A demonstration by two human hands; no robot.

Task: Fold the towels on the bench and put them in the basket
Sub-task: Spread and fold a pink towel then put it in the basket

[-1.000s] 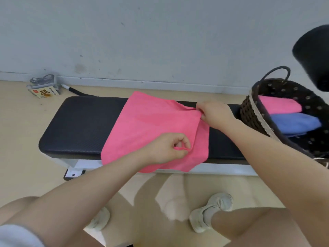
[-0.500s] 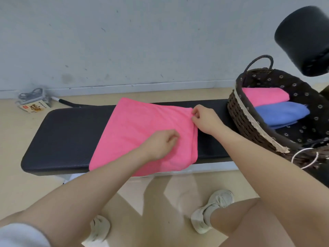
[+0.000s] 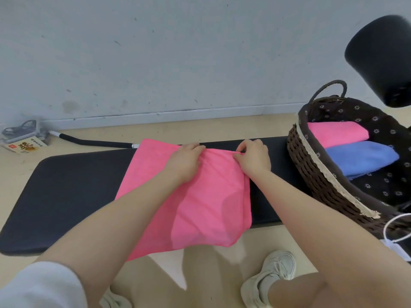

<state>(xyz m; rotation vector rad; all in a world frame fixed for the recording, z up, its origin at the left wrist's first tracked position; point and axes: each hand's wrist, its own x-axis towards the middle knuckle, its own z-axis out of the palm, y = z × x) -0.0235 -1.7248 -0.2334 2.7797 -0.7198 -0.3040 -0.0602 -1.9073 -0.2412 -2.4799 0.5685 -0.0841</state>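
A pink towel (image 3: 200,207) lies across the black padded bench (image 3: 73,187), its near edge hanging over the front. My left hand (image 3: 185,160) and my right hand (image 3: 253,157) sit side by side at the towel's far edge, each gripping a bunch of the cloth, which wrinkles between them. A dark wicker basket (image 3: 320,181) with a flowered lining stands on the bench's right end. Inside it lie a folded pink towel (image 3: 335,133) and a folded blue towel (image 3: 360,160).
A black round pad (image 3: 382,65) juts in at the upper right above the basket. On the floor behind the bench lie a black bar (image 3: 93,142) and a small box (image 3: 24,146) by the wall. A white cable (image 3: 398,230) loops at the right edge. My shoes (image 3: 269,278) stand under the bench.
Both hands have moved to the towel's far edge. The left hand went up from the near right part of the towel. The towel's right part now lies doubled over.
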